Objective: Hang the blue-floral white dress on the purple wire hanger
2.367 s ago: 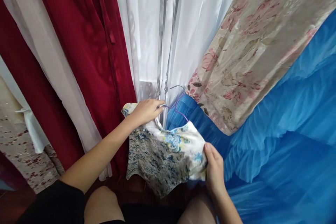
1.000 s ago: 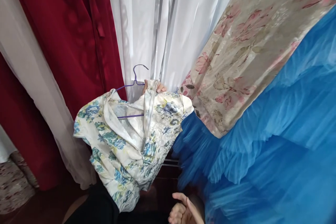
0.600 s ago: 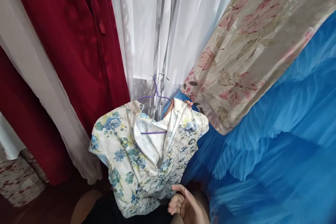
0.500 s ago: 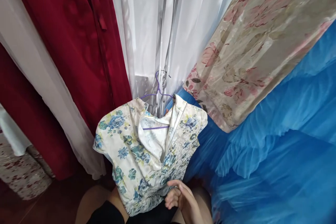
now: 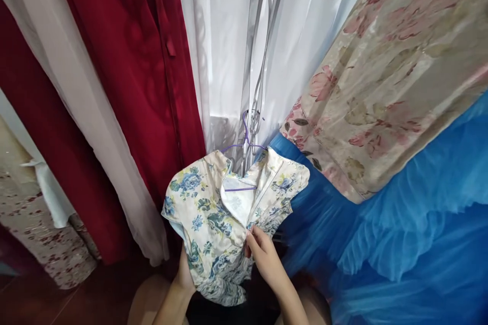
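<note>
A white top with blue and green flowers hangs from a purple wire hanger. Its neck opening is parted in the middle, with a zip edge along the right side. At the lower end of that opening, my right hand pinches the fabric between thumb and fingers; whether a zip pull is in the pinch is hidden. My left hand holds the lower left side of the top from behind, its fingers covered by the cloth. The fabric below bunches above my lap.
Dark red cloth and pale drapes hang at left. White curtains with grey ribbons hang behind the hanger. A beige rose-patterned cloth and blue tulle fill the right side. A reddish tiled floor shows at lower left.
My right hand has moved up from below the top and closed on the fabric at the opening. My left hand has come into view at its left side. The view has shifted left.
</note>
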A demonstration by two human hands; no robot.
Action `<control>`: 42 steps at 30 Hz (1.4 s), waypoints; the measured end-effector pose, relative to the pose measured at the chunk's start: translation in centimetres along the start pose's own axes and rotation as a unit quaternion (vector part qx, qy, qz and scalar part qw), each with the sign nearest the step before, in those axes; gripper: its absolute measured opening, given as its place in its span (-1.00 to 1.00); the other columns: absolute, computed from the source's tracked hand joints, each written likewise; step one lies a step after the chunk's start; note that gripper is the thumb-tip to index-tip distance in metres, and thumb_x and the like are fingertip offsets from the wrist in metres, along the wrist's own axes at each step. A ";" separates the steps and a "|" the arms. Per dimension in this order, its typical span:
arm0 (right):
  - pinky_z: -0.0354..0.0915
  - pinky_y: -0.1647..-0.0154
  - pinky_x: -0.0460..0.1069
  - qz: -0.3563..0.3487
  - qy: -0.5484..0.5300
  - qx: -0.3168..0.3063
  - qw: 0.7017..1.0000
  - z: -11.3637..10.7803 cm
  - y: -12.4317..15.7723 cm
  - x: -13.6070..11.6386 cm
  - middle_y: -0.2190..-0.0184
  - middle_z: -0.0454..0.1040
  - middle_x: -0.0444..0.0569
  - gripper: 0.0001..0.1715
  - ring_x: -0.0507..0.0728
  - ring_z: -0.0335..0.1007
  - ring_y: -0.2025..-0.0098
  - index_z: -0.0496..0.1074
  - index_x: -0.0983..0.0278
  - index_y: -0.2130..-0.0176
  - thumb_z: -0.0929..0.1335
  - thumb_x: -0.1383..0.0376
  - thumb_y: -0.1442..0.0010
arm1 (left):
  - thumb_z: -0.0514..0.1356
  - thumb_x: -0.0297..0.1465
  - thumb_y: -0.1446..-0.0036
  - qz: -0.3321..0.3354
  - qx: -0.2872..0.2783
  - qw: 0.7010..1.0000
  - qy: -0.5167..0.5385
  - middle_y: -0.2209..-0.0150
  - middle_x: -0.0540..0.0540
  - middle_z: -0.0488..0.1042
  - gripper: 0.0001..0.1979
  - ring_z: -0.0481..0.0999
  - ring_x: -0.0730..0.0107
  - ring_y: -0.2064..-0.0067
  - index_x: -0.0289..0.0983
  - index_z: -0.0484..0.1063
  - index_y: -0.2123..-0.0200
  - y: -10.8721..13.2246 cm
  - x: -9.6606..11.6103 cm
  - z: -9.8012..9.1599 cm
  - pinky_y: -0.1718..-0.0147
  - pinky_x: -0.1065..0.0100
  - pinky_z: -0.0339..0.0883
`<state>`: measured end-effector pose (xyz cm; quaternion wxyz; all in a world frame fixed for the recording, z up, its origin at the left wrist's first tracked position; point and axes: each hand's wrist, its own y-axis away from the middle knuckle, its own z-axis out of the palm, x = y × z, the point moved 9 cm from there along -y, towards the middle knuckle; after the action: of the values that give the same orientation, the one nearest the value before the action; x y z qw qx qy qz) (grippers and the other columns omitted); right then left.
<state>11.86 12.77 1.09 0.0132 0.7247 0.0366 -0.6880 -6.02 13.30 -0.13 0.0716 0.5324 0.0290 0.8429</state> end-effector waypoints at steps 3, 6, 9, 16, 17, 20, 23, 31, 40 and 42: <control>0.17 0.36 -0.03 -0.011 0.009 -0.004 1.000 0.7 0.7 -0.7 0.58 0.35 -0.17 -0.50 0.08 0.26 0.47 0.28 0.22 0.45 0.23 -0.03 -0.40 | -0.09 0.39 0.00 -0.013 0.071 0.996 0.056 -0.02 -0.10 0.59 -0.14 0.40 -0.08 -0.24 0.11 0.38 -0.23 1.2 -0.6 -1.8 -0.15 -0.06 0.38; 0.18 0.36 -0.04 0.006 -0.045 -0.030 0.999 1.7 1.8 -0.3 0.54 0.38 -0.19 -0.60 0.08 0.28 0.46 0.29 0.21 0.34 0.24 -0.01 -0.40 | -0.10 0.38 -0.02 -0.023 0.112 0.992 0.058 -0.02 -0.11 0.59 -0.12 0.40 -0.05 -0.25 0.06 0.37 -0.25 2.1 -1.0 -2.2 -0.18 -0.06 0.35; 0.17 0.40 -0.06 0.013 -0.064 -0.045 0.997 2.3 2.3 0.3 0.56 0.37 -0.22 -0.67 0.07 0.27 0.48 0.27 0.20 0.24 0.27 0.00 -0.38 | 0.20 0.26 0.05 -0.047 0.083 0.995 0.016 0.01 -0.18 0.61 -0.18 0.46 -0.13 -0.19 -0.08 0.45 -0.18 2.2 -1.5 -1.2 -0.12 -0.08 0.40; 0.10 0.50 -0.09 0.003 -0.092 0.022 0.996 0.9 3.1 2.7 0.64 0.28 -0.24 -0.57 0.00 0.15 0.58 0.24 0.22 0.42 0.33 0.00 -0.32 | 0.34 -0.17 -0.07 0.163 0.290 0.934 -0.128 0.00 -0.15 0.51 -0.58 0.49 0.02 -0.10 -0.19 0.41 0.03 1.3 1.7 -7.2 -0.14 0.06 0.35; 0.08 0.52 -0.09 0.011 -0.106 0.029 0.994 0.9 3.4 3.3 0.66 0.26 -0.25 -0.57 -0.01 0.13 0.60 0.23 0.22 0.42 0.35 -0.01 -0.30 | 0.32 -0.18 -0.09 0.212 0.331 0.903 -0.171 0.01 -0.15 0.49 -0.61 0.47 0.02 -0.10 -0.19 0.39 0.06 2.0 2.2 -7.9 -0.15 0.05 0.33; 0.03 0.58 -0.12 0.041 -0.133 0.043 0.989 1.5 4.3 4.9 0.71 0.21 -0.29 -0.56 -0.04 0.08 0.66 0.24 0.23 0.42 0.38 -0.02 -0.26 | 0.31 -0.22 -0.09 0.260 0.292 0.869 -0.304 0.05 -0.16 0.47 -0.69 0.47 -0.01 -0.06 -0.15 0.40 0.11 3.0 1.1 -5.9 -0.11 0.02 0.33; 0.03 0.62 -0.14 0.058 -0.146 0.033 0.987 2.5 4.5 5.5 0.74 0.23 -0.29 -0.55 -0.06 0.08 0.70 0.27 0.24 0.42 0.41 -0.03 -0.20 | 0.32 -0.31 -0.06 0.217 0.110 0.904 -0.351 0.04 -0.16 0.52 -0.65 0.51 -0.01 -0.03 -0.09 0.45 0.04 3.0 -3.0 -0.3 -0.03 0.07 0.40; -0.08 0.72 -0.16 0.100 -0.210 0.052 0.971 0.8 1.6 2.0 0.78 0.38 -0.16 -0.60 -0.07 0.07 0.78 0.40 0.30 0.46 0.46 0.04 -0.08 | 0.12 -0.38 -0.28 0.269 0.021 0.885 -0.378 0.44 -0.02 0.44 -0.84 0.49 0.32 0.37 -0.22 0.34 0.40 1.9 -3.5 5.2 0.31 0.36 0.37; -0.18 0.77 -0.20 0.001 -0.379 0.072 0.923 -3.0 -9.1 -13.9 0.75 0.22 -0.29 -0.79 -0.15 -0.05 0.73 0.50 0.39 0.49 0.51 0.30 0.15 | 0.06 -0.39 -0.33 0.263 -0.072 0.859 -0.434 0.27 -0.09 0.53 -0.89 0.56 0.26 0.20 -0.20 0.38 0.22 0.8 -3.3 3.6 0.17 0.32 0.41; -0.18 0.77 -0.20 -0.012 -0.389 0.068 0.919 -3.1 -9.6 -15.4 0.75 0.22 -0.29 -0.79 -0.15 -0.05 0.72 0.52 0.40 0.46 0.51 0.30 0.15 | 0.06 -0.38 -0.34 0.258 -0.078 0.855 -0.443 0.28 -0.09 0.53 -0.88 0.56 0.26 0.22 -0.20 0.39 0.22 0.6 -3.2 2.7 0.18 0.32 0.41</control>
<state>13.46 22.07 16.97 -0.0310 0.3990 -0.0095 -0.9164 -2.33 12.18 -1.75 -0.1023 0.8306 -0.2103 0.5054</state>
